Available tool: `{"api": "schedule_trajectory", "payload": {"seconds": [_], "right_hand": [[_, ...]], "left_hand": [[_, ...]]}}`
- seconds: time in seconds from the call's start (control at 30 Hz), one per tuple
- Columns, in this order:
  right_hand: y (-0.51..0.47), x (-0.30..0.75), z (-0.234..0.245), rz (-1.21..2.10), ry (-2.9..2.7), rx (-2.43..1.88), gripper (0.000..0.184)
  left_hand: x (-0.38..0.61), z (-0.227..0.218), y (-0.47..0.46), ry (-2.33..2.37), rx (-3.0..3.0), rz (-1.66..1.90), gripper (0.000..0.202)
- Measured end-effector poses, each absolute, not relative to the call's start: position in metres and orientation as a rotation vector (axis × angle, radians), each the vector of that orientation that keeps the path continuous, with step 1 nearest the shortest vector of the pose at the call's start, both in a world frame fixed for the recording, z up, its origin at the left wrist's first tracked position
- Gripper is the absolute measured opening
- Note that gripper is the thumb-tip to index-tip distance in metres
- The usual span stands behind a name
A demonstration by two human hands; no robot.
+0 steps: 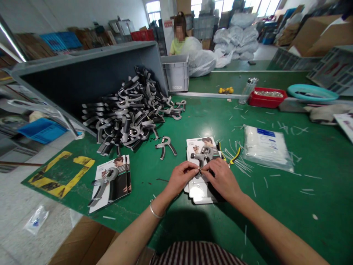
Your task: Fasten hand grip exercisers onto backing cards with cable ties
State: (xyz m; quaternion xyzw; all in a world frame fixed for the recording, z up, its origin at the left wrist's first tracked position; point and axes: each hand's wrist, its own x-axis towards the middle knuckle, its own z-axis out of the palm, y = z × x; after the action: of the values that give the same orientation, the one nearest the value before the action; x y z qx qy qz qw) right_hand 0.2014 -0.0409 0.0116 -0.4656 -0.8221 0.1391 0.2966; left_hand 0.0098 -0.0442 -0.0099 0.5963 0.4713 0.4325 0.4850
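Observation:
My left hand [181, 177] and my right hand [222, 179] meet over a stack of printed backing cards [200, 191] on the green table [275, 206]. A grey hand gripper [203, 155] lies on the top card. Both hands pinch together at its lower handle, apparently on a thin white tie [200, 170] too small to make out clearly. A finished card with a gripper mounted on it [110, 181] lies to the left. One loose hand gripper [166, 145] sits just beyond my left hand.
A big pile of hand grippers [129, 110] spills from a tipped grey bin [82, 73]. Yellow-handled cutters [234, 156], a bag of white ties [266, 147] and cut tie ends lie to the right. A red tray [267, 98], a teal basin [311, 92] and a seated person [179, 36] are farther back.

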Motion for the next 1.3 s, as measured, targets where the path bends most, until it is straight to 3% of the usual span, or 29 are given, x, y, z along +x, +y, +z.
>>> {"api": "schedule_trajectory", "payload": {"seconds": [0.17, 0.43, 0.53, 0.73, 0.87, 1.0, 1.07, 1.2, 1.3], "right_hand": [[-0.041, 0.202, 0.006, 0.427, -2.121, -1.182, 0.013], [-0.043, 0.202, 0.01, 0.452, -2.147, -1.178, 0.008], [-0.045, 0.203, 0.008, 0.421, -2.198, -1.171, 0.009], [-0.047, 0.207, 0.002, 0.517, -2.07, -1.157, 0.009], [-0.042, 0.2, 0.003, 0.624, -1.954, -1.122, 0.004], [-0.041, 0.189, 0.002, 0.718, -1.915, -1.044, 0.006], [-0.044, 0.193, 0.0, 0.711, -1.878, -1.03, 0.008], [-0.038, 0.246, -0.003, 0.494, -2.078, -1.089, 0.014], [-0.01, 0.315, -0.007, 0.062, -2.371, -1.306, 0.036]], "left_hand": [[0.006, 0.007, -0.045, 1.103, 1.812, 0.995, 0.015], [0.017, 0.042, -0.048, 1.388, 2.604, 0.559, 0.021], [0.022, 0.044, -0.049, 1.317, 2.736, 0.622, 0.023], [0.022, 0.024, -0.059, 1.343, 2.306, 0.917, 0.01], [0.021, -0.001, -0.065, 1.52, 2.222, 0.937, 0.047], [0.017, -0.018, -0.061, 1.664, 2.236, 0.936, 0.018], [0.012, -0.015, -0.059, 1.666, 2.196, 0.961, 0.013], [-0.01, 0.012, -0.063, 1.499, 1.798, 1.088, 0.017], [-0.028, 0.033, -0.065, 1.309, 1.174, 1.136, 0.037]]}}
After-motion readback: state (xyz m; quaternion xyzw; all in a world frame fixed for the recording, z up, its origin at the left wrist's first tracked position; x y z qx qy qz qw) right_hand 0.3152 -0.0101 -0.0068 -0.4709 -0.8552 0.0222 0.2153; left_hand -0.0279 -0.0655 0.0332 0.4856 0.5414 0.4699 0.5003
